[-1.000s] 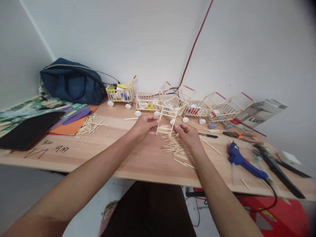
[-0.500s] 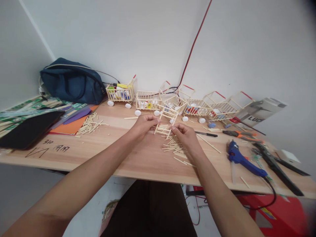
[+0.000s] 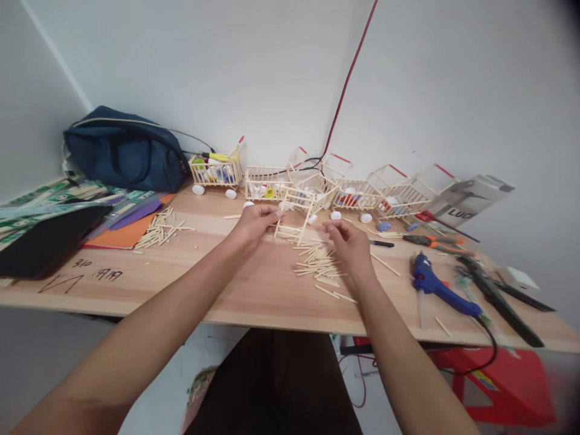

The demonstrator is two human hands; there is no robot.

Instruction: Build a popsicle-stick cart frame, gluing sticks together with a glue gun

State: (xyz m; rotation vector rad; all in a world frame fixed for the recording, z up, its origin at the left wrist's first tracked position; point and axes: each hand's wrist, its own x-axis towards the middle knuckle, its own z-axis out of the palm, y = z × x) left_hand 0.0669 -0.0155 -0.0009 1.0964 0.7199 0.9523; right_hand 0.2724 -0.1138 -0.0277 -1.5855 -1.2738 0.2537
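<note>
A small frame of pale sticks (image 3: 293,232) is pinched at its left side by my left hand (image 3: 259,225), just above the wooden table (image 3: 254,290). My right hand (image 3: 348,240) is apart from the frame, to its right, with thumb and fingertips together; whatever they hold, if anything, is too small to make out. Below and between the hands lies a loose pile of short sticks (image 3: 319,261). Behind the frame stand several little stick carts with white wheels and red handles, such as the cart (image 3: 357,196) holding small coloured items.
On the left are a blue bag (image 3: 129,151), a black tablet-like slab (image 3: 52,241), orange paper (image 3: 129,232) and another stick pile (image 3: 161,229). To the right lie a blue glue gun (image 3: 441,290), pliers (image 3: 435,243), a pen (image 3: 381,243) and black tools (image 3: 501,302).
My right hand has come off the stick frame and moved slightly right. The frame now hangs from my left hand alone, turned a little. The whole view has shifted slightly.
</note>
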